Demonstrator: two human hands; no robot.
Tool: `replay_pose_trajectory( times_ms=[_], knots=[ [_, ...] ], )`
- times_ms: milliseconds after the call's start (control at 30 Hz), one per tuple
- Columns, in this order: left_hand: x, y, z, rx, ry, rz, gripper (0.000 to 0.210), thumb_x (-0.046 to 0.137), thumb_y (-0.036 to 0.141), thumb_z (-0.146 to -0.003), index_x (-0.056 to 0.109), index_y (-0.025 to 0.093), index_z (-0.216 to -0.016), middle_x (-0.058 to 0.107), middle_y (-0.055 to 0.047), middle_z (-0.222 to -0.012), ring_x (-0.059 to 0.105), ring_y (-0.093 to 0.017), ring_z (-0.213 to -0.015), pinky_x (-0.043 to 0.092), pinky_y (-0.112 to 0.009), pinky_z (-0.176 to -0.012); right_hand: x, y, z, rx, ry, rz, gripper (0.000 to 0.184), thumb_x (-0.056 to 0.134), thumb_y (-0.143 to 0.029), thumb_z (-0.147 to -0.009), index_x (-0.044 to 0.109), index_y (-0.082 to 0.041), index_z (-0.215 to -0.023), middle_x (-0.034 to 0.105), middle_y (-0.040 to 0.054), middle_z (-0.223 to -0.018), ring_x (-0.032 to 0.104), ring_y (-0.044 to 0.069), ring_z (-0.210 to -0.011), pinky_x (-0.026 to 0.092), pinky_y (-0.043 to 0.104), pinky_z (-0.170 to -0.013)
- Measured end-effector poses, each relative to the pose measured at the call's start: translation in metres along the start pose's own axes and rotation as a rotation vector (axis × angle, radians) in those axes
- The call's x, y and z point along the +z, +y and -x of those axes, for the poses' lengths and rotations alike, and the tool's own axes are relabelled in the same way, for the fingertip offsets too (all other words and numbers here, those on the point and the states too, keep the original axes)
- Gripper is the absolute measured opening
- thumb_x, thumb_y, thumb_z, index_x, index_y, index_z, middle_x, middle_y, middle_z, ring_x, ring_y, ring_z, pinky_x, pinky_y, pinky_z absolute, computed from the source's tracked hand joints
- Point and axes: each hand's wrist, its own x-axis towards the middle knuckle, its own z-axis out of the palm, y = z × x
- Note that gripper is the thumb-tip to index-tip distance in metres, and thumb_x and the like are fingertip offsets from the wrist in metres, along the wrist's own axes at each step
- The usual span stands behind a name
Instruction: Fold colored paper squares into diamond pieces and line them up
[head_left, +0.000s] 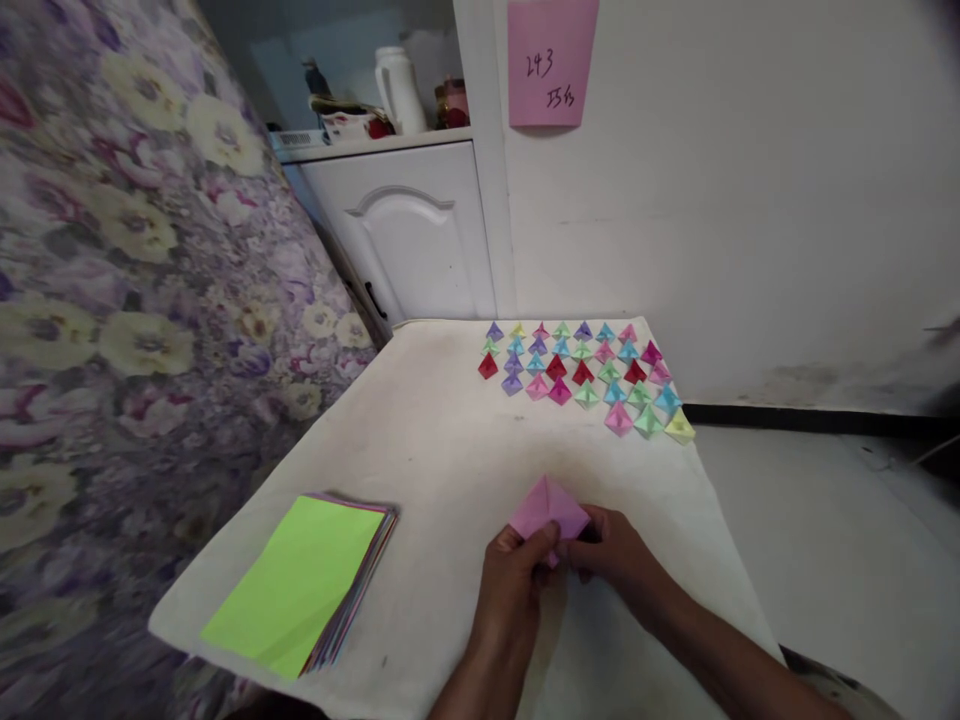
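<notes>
A pink folded paper (546,505), diamond-shaped with a crease down its upper half, is held between both hands above the near part of the table. My left hand (517,565) grips its lower left side, the thumb pressed on the front near the bottom corner. On the lower right side, my right hand (604,548) is closed on the paper's edge, with its fingers partly behind the sheet. The fingers under the paper are hidden.
Several small folded paper pieces (583,372) in many colours lie in rows at the table's far right. A stack of coloured paper (300,580), bright green on top, rests at the near left. The white-covered table (435,430) stands against a wall and cabinet (405,230).
</notes>
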Motion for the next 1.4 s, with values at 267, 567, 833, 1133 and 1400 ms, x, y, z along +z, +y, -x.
replay_pose_trajectory(
  times_ms=[267,567,833,1133,1400],
  knots=[
    [0.000,0.000,0.001,-0.011,-0.004,-0.037,0.028,0.079,0.032,-0.056,0.066,0.011,-0.069,0.057,0.000,-0.052,0.042,-0.006,-0.041,0.026,-0.019,-0.040,-0.017,-0.020,0.002,-0.007,-0.042,0.057,0.027,0.074,-0.032,-0.058,0.062,-0.015,-0.074,0.056,-0.0026,-0.060,0.048,0.010,-0.053,0.035,0.020,-0.048],
    [0.013,-0.006,0.009,-0.052,-0.175,0.079,0.029,0.080,0.024,-0.053,0.070,0.012,-0.077,0.063,-0.003,-0.062,0.054,-0.012,-0.056,0.039,-0.023,-0.056,-0.022,-0.022,0.001,0.013,-0.065,-0.056,0.030,0.070,-0.043,-0.065,0.062,-0.015,-0.070,0.057,-0.0015,-0.061,0.050,0.012,-0.055,0.038,0.023,-0.054],
    [0.008,-0.004,0.009,0.026,-0.161,-0.074,0.022,0.079,0.026,-0.055,0.070,0.013,-0.071,0.063,-0.002,-0.059,0.048,-0.010,-0.050,0.032,-0.021,-0.049,-0.022,-0.025,0.003,0.138,-0.117,-0.250,0.033,0.074,-0.043,-0.060,0.061,-0.014,-0.070,0.057,-0.0015,-0.060,0.047,0.009,-0.051,0.036,0.022,-0.053],
    [0.011,0.003,0.012,0.182,-0.138,-0.188,0.017,0.074,0.017,-0.062,0.063,0.014,-0.075,0.059,0.002,-0.059,0.050,-0.010,-0.055,0.039,-0.020,-0.048,-0.023,-0.015,0.003,0.320,-0.247,-0.479,0.025,0.072,-0.034,-0.065,0.058,-0.015,-0.074,0.047,-0.0057,-0.055,0.037,0.004,-0.044,0.024,0.017,-0.042],
    [0.013,0.012,0.016,0.151,-0.125,-0.224,0.046,0.070,0.008,-0.061,0.057,0.019,-0.103,0.063,0.001,-0.070,0.057,-0.013,-0.066,0.046,-0.023,-0.061,-0.027,-0.015,0.004,0.352,-0.266,-0.530,0.021,0.072,-0.026,-0.065,0.054,-0.016,-0.071,0.045,-0.0066,-0.052,0.035,0.003,-0.042,0.016,0.017,-0.039]
  ],
)
